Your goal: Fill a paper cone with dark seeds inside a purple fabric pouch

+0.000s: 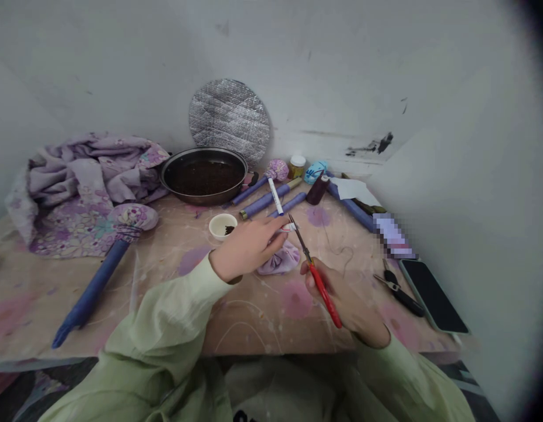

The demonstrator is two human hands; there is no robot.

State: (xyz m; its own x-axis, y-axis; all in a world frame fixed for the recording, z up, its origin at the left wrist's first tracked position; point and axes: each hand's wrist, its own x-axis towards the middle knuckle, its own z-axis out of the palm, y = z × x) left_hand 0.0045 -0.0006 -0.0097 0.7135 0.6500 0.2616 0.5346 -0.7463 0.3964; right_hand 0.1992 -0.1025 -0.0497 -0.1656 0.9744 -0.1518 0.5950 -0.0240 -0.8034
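Observation:
My left hand (pixel 253 245) is closed on a small white item (pixel 289 227) with red marks, just above a gathered purple fabric piece (pixel 280 258). My right hand (pixel 342 293) grips red-handled scissors (pixel 325 293). Their blades point up and to the left, and the tips reach the white item beside my left fingers. A small white bowl (pixel 219 227) with dark bits in it sits left of my left hand. Behind the hands lies a white marker (pixel 275 197) on blue-wrapped rods (pixel 265 201).
A dark pan (pixel 204 198) stands at the back, before a silver disc (pixel 230 120). Purple floral cloth (pixel 91 181) and a padded stick (pixel 95 287) lie left. Thread spool (pixel 316 191), lidded jar (pixel 297 167), pliers (pixel 403 296) and phone (pixel 434 296) are on the right.

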